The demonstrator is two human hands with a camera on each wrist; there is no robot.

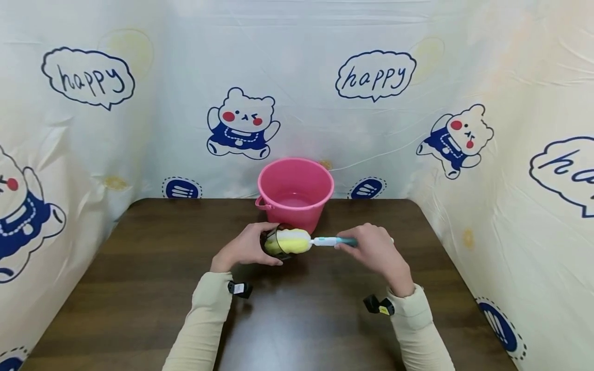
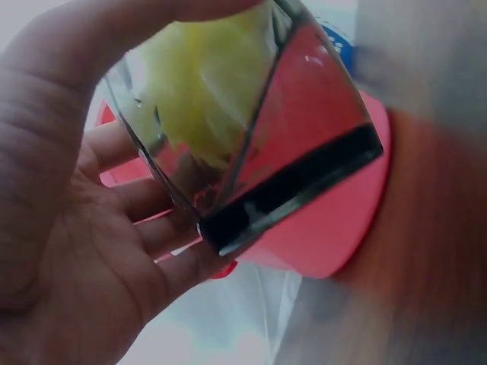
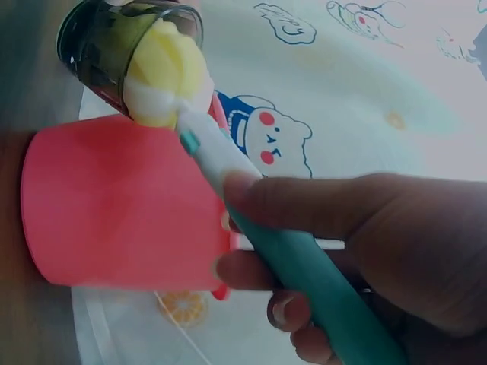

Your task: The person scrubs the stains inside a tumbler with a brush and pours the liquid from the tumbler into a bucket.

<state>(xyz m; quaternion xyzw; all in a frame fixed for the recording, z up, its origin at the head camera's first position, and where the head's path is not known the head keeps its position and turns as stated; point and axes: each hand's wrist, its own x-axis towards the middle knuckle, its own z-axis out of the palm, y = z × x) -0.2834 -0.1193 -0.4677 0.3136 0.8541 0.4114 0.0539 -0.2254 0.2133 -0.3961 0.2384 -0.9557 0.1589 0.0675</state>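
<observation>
My left hand (image 1: 252,245) holds a dark-tinted clear glass (image 2: 304,99) lying on its side, its mouth facing right and its thick base to the left. In my right hand (image 1: 373,247) is a sponge bottle brush with a white and teal handle (image 3: 297,266). The brush's yellow and white sponge head (image 3: 167,76) sits partly inside the glass, with its rear end sticking out of the mouth. Through the glass wall in the left wrist view, the yellow sponge shows blurred. Both hands are above the table, in front of the pink bucket (image 1: 320,206).
The bucket stands at the table's back edge, its handle lug (image 1: 262,204) toward the left. A brown wooden table (image 1: 297,319) spreads beneath the hands. Behind and beside it hangs a pale curtain (image 1: 301,41) printed with bears and "happy" bubbles.
</observation>
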